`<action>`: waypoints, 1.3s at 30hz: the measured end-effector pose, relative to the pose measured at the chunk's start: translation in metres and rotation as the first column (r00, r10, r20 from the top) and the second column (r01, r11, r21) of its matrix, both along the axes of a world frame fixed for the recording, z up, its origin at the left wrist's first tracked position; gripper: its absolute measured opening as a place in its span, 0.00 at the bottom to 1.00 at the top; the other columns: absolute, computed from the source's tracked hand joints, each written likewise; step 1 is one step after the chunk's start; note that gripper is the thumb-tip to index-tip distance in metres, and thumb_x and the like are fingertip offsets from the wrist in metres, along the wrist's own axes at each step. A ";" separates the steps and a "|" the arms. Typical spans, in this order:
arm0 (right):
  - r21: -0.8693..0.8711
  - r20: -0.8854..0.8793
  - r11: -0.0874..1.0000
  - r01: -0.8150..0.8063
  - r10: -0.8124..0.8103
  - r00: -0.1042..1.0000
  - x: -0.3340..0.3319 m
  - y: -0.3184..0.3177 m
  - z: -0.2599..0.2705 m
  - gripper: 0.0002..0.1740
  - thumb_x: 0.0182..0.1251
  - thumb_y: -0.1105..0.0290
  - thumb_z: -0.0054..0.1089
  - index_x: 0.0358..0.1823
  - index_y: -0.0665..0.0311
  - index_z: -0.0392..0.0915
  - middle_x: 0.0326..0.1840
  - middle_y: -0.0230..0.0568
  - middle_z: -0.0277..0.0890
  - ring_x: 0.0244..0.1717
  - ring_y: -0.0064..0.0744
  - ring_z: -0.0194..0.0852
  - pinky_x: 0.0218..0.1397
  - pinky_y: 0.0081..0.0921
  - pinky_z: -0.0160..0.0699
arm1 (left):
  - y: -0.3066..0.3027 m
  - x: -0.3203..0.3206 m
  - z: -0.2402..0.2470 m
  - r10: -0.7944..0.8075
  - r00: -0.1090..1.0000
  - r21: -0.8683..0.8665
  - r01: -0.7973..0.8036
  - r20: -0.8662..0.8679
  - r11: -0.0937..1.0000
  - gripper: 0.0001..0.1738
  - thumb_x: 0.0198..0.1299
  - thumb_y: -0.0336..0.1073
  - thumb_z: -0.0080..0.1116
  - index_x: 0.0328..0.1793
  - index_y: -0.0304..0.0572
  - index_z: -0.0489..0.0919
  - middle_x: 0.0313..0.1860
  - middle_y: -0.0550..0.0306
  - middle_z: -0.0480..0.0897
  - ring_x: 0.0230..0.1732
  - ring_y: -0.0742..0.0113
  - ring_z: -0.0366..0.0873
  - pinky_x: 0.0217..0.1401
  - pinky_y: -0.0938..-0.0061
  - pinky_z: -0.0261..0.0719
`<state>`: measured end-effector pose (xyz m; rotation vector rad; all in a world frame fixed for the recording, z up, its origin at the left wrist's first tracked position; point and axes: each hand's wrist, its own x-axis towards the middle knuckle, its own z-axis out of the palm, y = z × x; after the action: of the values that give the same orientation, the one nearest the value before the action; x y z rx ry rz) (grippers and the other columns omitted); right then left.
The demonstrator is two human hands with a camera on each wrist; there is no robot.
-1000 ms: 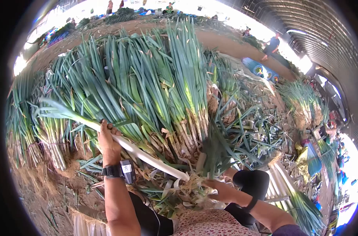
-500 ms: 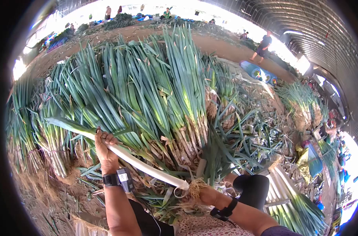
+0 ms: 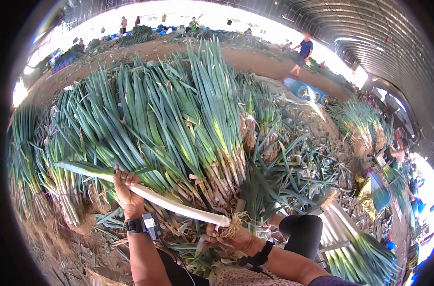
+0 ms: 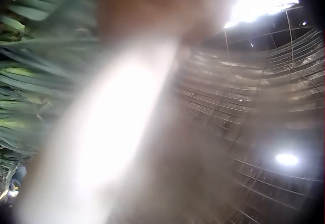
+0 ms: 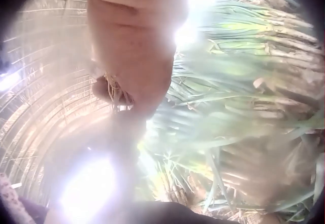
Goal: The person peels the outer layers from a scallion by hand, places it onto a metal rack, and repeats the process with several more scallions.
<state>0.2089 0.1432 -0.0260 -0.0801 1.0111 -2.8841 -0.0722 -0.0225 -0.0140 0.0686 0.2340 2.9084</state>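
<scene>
Both hands are on one leek (image 3: 178,206), as I read it from the head view. The left hand (image 3: 126,187), at about 8 o'clock in the frame, is clenched round the stalk where the white shaft turns green, with the fingers wrapped over the top. The right hand (image 3: 232,234), near 6 o'clock, grasps the root end with its fingers curled round the straw-coloured roots (image 3: 236,221). The leek hangs slanted between them in the air, with the leaf tip up toward 9 o'clock and the root end down toward 6 o'clock.

My left wrist feed is only a pale blur. The right wrist feed shows a few root strands hanging from that hand.

A black wrist device (image 3: 148,223) sits on the left forearm and a dark strap (image 3: 256,260) on the right.

Just behind the held leek lies a big heap of leeks (image 3: 169,114), roots toward the person and green tops fanning to 12 o'clock. Loose leaves (image 3: 298,167) litter the dirt floor (image 3: 269,59) toward 3 o'clock. Peeled white stalks (image 3: 343,236) lie stacked at 4 o'clock beside a dark-clad knee (image 3: 302,231). Smaller bundles (image 3: 24,157) stand at 9 o'clock, and another heap (image 3: 364,124) lies at 2 o'clock. Far off at 1 o'clock I see a person in a blue top (image 3: 303,50).
</scene>
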 end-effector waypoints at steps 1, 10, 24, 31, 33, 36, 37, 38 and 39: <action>-0.028 -0.009 0.999 -0.037 0.036 0.999 0.002 0.003 -0.001 0.18 0.64 0.62 0.57 0.48 0.67 0.70 0.35 0.36 0.70 0.41 0.32 0.69 0.54 0.31 0.69 | 0.000 0.001 0.002 0.004 1.000 -0.006 -0.004 0.002 1.000 0.10 0.63 0.34 0.53 0.50 0.49 0.72 0.22 0.69 0.65 0.19 0.81 0.60 0.17 0.85 0.66; 0.837 0.490 0.368 -0.405 -0.178 0.853 0.115 0.103 -0.008 0.24 0.61 0.65 0.59 0.56 0.69 0.70 0.52 0.46 0.73 0.53 0.42 0.72 0.59 0.37 0.69 | -0.014 -0.008 -0.003 0.147 0.979 -0.370 -0.085 0.144 0.925 0.05 0.64 0.33 0.50 0.45 0.48 0.70 0.22 0.68 0.63 0.19 0.80 0.59 0.17 0.83 0.62; 0.992 -0.019 -0.126 0.009 -0.076 0.997 0.055 0.043 0.000 0.27 0.62 0.58 0.57 0.61 0.62 0.69 0.56 0.53 0.72 0.56 0.54 0.70 0.58 0.40 0.70 | 0.081 0.102 0.003 -0.191 0.955 -0.789 -0.064 -0.225 0.610 0.13 0.62 0.26 0.49 0.53 0.48 0.68 0.21 0.66 0.68 0.14 0.80 0.60 0.13 0.82 0.59; 0.824 -0.457 -0.358 0.440 0.038 0.888 0.032 0.081 0.093 0.20 0.60 0.65 0.57 0.54 0.61 0.73 0.47 0.45 0.76 0.49 0.47 0.74 0.52 0.37 0.74 | 0.133 0.168 -0.005 -0.353 0.837 -0.909 -0.383 -0.418 0.167 0.14 0.55 0.30 0.59 0.48 0.36 0.73 0.30 0.57 0.78 0.31 0.75 0.73 0.32 0.77 0.73; 0.747 -0.537 -0.401 0.530 0.106 0.837 0.030 0.086 0.113 0.19 0.58 0.67 0.59 0.51 0.62 0.74 0.46 0.43 0.77 0.49 0.44 0.76 0.52 0.35 0.75 | 0.146 0.185 -0.002 -0.465 0.767 -0.878 -0.475 -0.442 0.051 0.19 0.53 0.31 0.61 0.52 0.36 0.73 0.34 0.48 0.81 0.36 0.61 0.80 0.38 0.71 0.75; 0.584 -0.567 -0.540 0.606 0.262 0.781 0.032 0.097 0.126 0.20 0.55 0.67 0.59 0.50 0.63 0.75 0.48 0.41 0.77 0.55 0.39 0.72 0.62 0.37 0.66 | 0.164 0.201 0.000 -0.596 0.422 -0.657 -0.711 -0.684 0.251 0.23 0.51 0.34 0.62 0.55 0.40 0.73 0.38 0.44 0.81 0.42 0.47 0.80 0.42 0.66 0.78; 0.533 -0.529 -0.607 0.589 0.304 0.792 0.033 0.101 0.131 0.20 0.56 0.66 0.58 0.51 0.62 0.74 0.48 0.40 0.77 0.58 0.38 0.70 0.65 0.39 0.61 | 0.173 0.207 -0.002 -0.623 0.372 -0.601 -0.773 -0.688 0.203 0.22 0.51 0.34 0.62 0.53 0.39 0.73 0.37 0.44 0.81 0.40 0.47 0.80 0.40 0.64 0.78; 0.476 -0.483 -0.671 0.568 0.340 0.807 0.038 0.106 0.136 0.21 0.56 0.65 0.57 0.52 0.62 0.74 0.49 0.39 0.77 0.60 0.38 0.68 0.67 0.40 0.57 | 0.182 0.214 -0.004 -0.649 0.323 -0.538 -0.828 -0.689 0.160 0.20 0.51 0.35 0.62 0.51 0.39 0.74 0.36 0.44 0.81 0.39 0.47 0.80 0.38 0.62 0.78; 0.221 -0.367 -0.853 0.473 0.376 0.851 0.047 0.108 0.143 0.19 0.57 0.64 0.53 0.50 0.59 0.76 0.47 0.34 0.77 0.61 0.34 0.65 0.71 0.43 0.46 | 0.191 0.224 -0.003 -0.677 0.273 -0.469 -0.875 -0.684 0.121 0.19 0.51 0.36 0.62 0.49 0.38 0.75 0.35 0.44 0.81 0.37 0.48 0.80 0.36 0.60 0.79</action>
<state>0.2560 0.2517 0.1170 -0.4405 3.4450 0.6058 0.1519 0.1685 -0.0166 1.7215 2.5080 1.3278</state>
